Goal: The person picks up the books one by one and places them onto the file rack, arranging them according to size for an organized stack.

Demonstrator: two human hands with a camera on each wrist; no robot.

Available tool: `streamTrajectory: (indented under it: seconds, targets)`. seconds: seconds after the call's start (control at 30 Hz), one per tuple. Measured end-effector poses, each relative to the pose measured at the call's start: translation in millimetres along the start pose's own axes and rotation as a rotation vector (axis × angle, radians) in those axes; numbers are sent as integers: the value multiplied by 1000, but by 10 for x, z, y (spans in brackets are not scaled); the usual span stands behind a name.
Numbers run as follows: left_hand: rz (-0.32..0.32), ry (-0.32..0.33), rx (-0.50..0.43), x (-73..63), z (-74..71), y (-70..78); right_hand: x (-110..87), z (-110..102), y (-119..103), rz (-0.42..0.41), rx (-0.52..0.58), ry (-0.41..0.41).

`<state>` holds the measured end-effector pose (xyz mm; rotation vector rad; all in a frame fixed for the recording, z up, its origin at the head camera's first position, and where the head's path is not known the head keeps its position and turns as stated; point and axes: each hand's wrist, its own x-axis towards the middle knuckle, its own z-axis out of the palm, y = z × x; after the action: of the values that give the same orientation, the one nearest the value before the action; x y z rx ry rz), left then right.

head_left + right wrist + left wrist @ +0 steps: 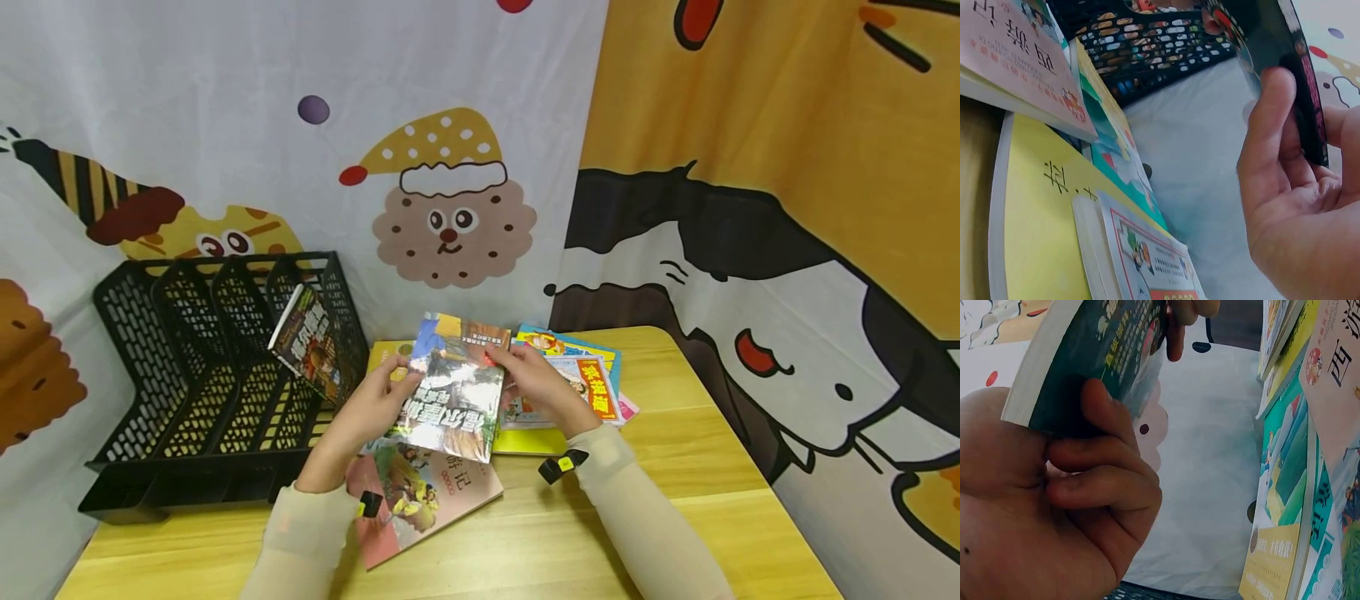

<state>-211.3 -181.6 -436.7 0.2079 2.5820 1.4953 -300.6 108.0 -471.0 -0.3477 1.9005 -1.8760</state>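
A glossy paperback book [453, 400] is held up over the pile by both hands, its cover lettering shining under the light. My left hand [371, 408] grips its left edge, thumb on the front cover and fingers behind. On the right edge, near the top, my right hand [540, 383] pinches it the same way. The left wrist view shows the book's dark green back cover [1104, 369] with fingers curled against it. Below the held book lies a pink book [420, 500], partly covered by it in the head view.
A black plastic rack [225, 367] with several slots stands at the left, one book [311, 342] leaning in its rightmost part. More books lie behind and right of the hands, among them a white-and-red one [588, 387] above a yellow one [525, 442]. A printed curtain [450, 67] hangs behind the table.
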Motion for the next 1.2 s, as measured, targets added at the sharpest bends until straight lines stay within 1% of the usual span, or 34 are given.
streamTrajectory:
  seconds: [0.1,0.17,0.23,0.3,0.37,0.43,0.5,0.6,0.7,0.77,0.83,0.9,1.0,1.07,1.13,1.2]
  targets:
    - [-17,8,17,3,11,-14,-2,-30,-5,-16,15,-24]
    - [-30,14,38,7,18,-27,-8,-33,-18,-32,23,-18]
    - [-44,20,53,9,28,-38,-21,-24,-40,-59,27,17]
    - [-45,15,68,10,28,-46,-35,-4,-71,-89,30,75]
    - [-47,2,66,7,26,-47,-51,14,-100,-109,32,133]
    - [-46,-4,58,0,15,-48,-61,26,-120,-116,31,170]
    - [-46,-1,43,-10,-2,-51,-61,24,-127,-108,32,176]
    - [-35,34,25,-22,-43,-64,-44,-20,-103,-93,28,151]
    - [-18,60,3,-27,-96,-77,-21,-101,-71,-77,30,107]
    - [-15,57,-13,-34,-134,-89,-8,-170,-48,-66,31,68]
    - [-7,45,-23,-39,-165,-103,-2,-242,-27,-50,32,10]
    - [7,21,-16,-42,-184,-118,-10,-315,-1,-38,20,-65]
    - [37,-21,15,-46,-199,-137,-35,-391,34,-33,-23,-216]
    - [53,-52,18,-42,-201,-140,-51,-422,53,-48,-54,-320]
    - [50,-54,13,-36,-200,-140,-61,-437,65,-64,-60,-397]
    - [25,-24,-2,-25,-198,-135,-61,-445,67,-83,-35,-422]
